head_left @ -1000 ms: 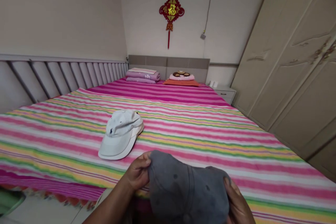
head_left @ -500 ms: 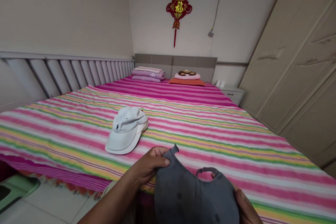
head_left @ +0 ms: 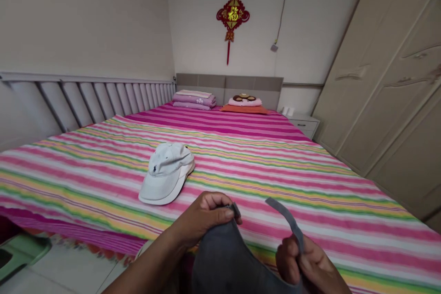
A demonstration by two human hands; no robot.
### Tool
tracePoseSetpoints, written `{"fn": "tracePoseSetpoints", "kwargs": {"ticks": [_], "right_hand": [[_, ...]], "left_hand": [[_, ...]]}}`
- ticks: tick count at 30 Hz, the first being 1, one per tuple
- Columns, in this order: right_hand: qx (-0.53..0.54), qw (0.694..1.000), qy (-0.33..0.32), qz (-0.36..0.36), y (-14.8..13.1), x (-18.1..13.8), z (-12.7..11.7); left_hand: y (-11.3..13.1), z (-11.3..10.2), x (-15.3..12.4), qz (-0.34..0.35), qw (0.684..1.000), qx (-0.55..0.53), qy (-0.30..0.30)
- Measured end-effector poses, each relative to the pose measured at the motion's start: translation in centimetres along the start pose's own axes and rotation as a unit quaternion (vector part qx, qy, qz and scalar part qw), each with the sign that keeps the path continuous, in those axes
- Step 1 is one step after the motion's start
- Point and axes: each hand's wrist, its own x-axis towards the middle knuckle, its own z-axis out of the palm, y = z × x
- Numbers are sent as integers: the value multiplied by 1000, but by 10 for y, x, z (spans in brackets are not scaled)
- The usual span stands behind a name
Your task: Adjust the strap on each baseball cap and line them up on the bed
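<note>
A dark grey cap (head_left: 227, 257) is held low in front of me, its back opening toward the bed and its lower part cut off by the picture's edge. My left hand (head_left: 210, 213) pinches the cap's left rear corner, where a short strap end with a buckle pokes out past the fingertips. At the other rear corner my right hand (head_left: 305, 259) grips the base of the long adjusting strap (head_left: 284, 211). The strap's free end sticks up and curves to the left, apart from the buckle. On the bed beyond lies a white cap (head_left: 168, 170), brim toward me.
A striped sheet (head_left: 103, 165) covers the bed. Folded purple bedding (head_left: 195, 99) and a pink pile on orange cloth (head_left: 244, 106) lie by the headboard (head_left: 203, 81). A slatted rail (head_left: 113, 96) runs along the left; a green stool (head_left: 25, 250) stands lower left.
The grey cap has dropped lower. My right hand has come up and inward from its side onto the strap, which was a loop and now stands out straight. My left hand has shifted slightly right.
</note>
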Motion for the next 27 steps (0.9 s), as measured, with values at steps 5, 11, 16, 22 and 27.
{"fn": "tracePoseSetpoints", "kwargs": {"ticks": [5,11,16,22,27], "right_hand": [[-33,998,27,-35,3,5,14],[-138,988,35,-59,2,14,21],[-171,984,15,-56,-6,18,31],[-160,985,-48,-32,-5,20,38],[-138,989,-47,-17,1,21,39]], "left_hand": [[-5,1,-2,-8,999,-40,-22],[-10,5,0,6,997,-48,-56],[-13,9,-3,6,996,-52,-70],[-20,13,-7,27,995,-70,-70],[-27,16,-6,27,989,-115,-92]]}}
